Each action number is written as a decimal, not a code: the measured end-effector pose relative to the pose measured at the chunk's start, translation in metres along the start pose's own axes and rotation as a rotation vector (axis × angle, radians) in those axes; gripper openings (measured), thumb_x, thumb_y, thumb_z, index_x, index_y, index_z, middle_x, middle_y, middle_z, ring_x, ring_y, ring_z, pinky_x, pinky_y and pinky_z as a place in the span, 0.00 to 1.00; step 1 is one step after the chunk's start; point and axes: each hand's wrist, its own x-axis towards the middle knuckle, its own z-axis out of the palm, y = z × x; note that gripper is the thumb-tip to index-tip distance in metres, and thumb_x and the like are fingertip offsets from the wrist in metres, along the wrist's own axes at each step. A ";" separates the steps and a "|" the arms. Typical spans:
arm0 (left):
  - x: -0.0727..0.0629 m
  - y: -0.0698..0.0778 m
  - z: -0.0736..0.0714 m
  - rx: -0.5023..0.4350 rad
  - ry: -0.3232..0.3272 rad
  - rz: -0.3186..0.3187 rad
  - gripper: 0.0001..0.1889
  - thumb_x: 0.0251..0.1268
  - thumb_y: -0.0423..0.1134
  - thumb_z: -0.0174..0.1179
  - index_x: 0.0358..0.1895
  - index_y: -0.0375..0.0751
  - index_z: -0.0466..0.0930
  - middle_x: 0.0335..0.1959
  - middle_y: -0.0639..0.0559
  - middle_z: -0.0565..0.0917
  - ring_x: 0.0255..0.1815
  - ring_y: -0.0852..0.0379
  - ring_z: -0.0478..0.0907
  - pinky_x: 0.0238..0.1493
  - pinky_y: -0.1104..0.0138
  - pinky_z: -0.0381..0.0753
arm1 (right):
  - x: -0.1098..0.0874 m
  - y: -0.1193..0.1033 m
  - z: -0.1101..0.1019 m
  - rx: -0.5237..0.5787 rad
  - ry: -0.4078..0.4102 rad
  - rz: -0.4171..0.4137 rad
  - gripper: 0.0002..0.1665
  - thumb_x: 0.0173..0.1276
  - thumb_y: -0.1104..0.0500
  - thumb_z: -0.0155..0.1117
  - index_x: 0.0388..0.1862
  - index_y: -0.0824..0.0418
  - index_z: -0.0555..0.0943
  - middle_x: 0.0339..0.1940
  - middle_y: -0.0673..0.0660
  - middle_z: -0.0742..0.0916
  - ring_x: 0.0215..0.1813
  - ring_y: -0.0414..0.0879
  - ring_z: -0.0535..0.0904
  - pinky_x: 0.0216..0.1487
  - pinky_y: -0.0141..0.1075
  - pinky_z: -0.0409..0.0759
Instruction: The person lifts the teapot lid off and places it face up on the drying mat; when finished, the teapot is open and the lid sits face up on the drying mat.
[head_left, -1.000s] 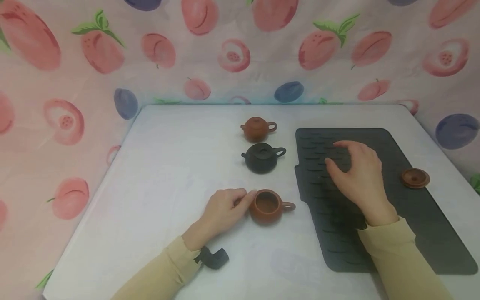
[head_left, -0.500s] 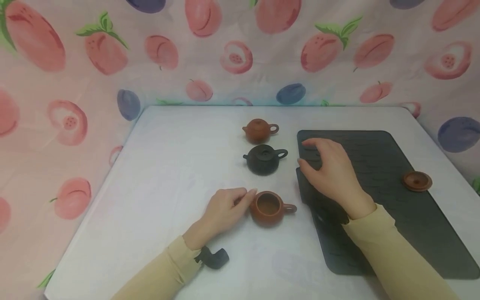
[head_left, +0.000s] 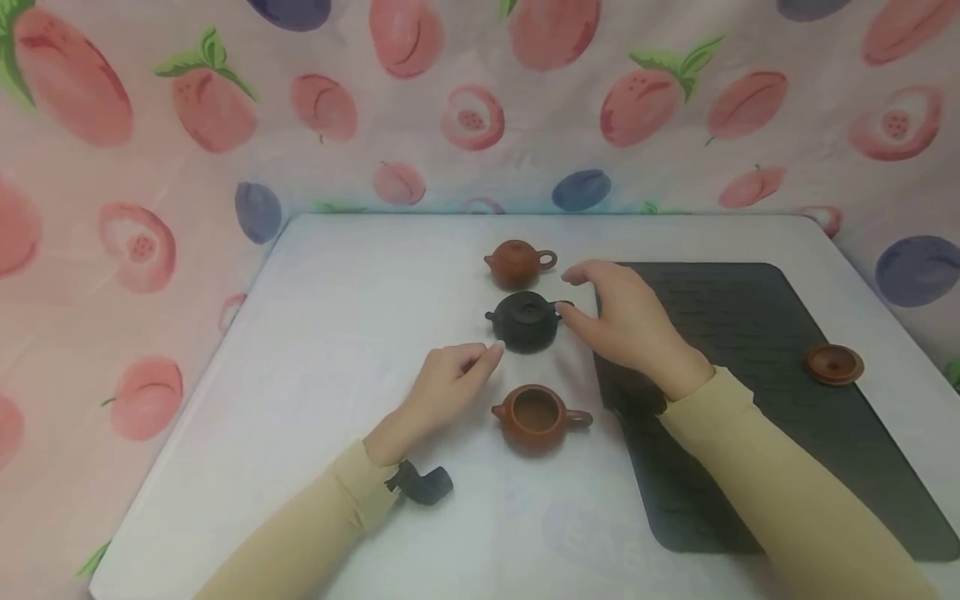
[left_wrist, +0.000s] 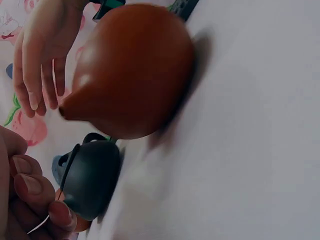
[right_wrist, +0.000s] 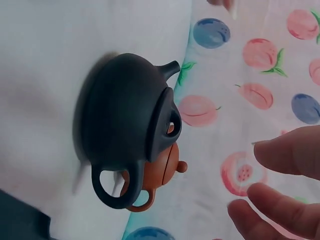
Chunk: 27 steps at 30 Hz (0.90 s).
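Observation:
A black lidded teapot [head_left: 525, 329] stands between my two hands. My right hand [head_left: 633, 325] is at its handle side, thumb and fingers spread apart; the thumb tip overlaps the handle in the head view. In the right wrist view the fingers are apart from the teapot. My left hand [head_left: 442, 387] hovers just in front of the teapot's spout side, fingers loosely curled with nothing in them. Nearer to me is a reddish-brown teapot [head_left: 532, 429] without a lid, its dark inside showing. Behind the black one sits a smaller orange-brown teapot [head_left: 516, 267] with its lid on.
To the right lies a dark ribbed tray [head_left: 742, 325], and a brown teapot lid [head_left: 834, 365] rests upside down at its right edge. A black strap mount [head_left: 426, 485] sticks out from my left wrist. Fruit-print cloth [head_left: 420, 125] hangs behind the white table [head_left: 360, 283].
My left hand has let go of the lidless teapot's spout and moved up toward the black teapot. My right hand has moved left from over the tray to the black teapot's handle.

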 end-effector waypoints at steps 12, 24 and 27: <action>0.046 -0.001 -0.002 -0.002 0.093 -0.098 0.26 0.80 0.56 0.50 0.21 0.45 0.72 0.16 0.55 0.68 0.22 0.56 0.66 0.25 0.63 0.62 | 0.028 0.003 0.018 0.047 -0.203 0.056 0.18 0.74 0.49 0.65 0.53 0.60 0.81 0.51 0.59 0.86 0.56 0.57 0.81 0.57 0.53 0.78; 0.057 -0.016 0.005 0.010 0.101 -0.337 0.26 0.78 0.59 0.50 0.24 0.44 0.73 0.16 0.51 0.74 0.16 0.54 0.70 0.19 0.65 0.66 | 0.045 0.011 0.035 0.065 -0.228 0.014 0.17 0.71 0.49 0.72 0.53 0.56 0.85 0.47 0.55 0.88 0.52 0.55 0.82 0.55 0.50 0.79; 0.057 -0.021 0.008 -0.025 0.076 -0.341 0.28 0.78 0.61 0.50 0.23 0.44 0.72 0.12 0.50 0.72 0.10 0.55 0.69 0.13 0.66 0.65 | 0.045 0.017 0.038 0.083 -0.218 0.011 0.16 0.70 0.50 0.72 0.52 0.55 0.87 0.48 0.52 0.89 0.52 0.53 0.83 0.56 0.49 0.79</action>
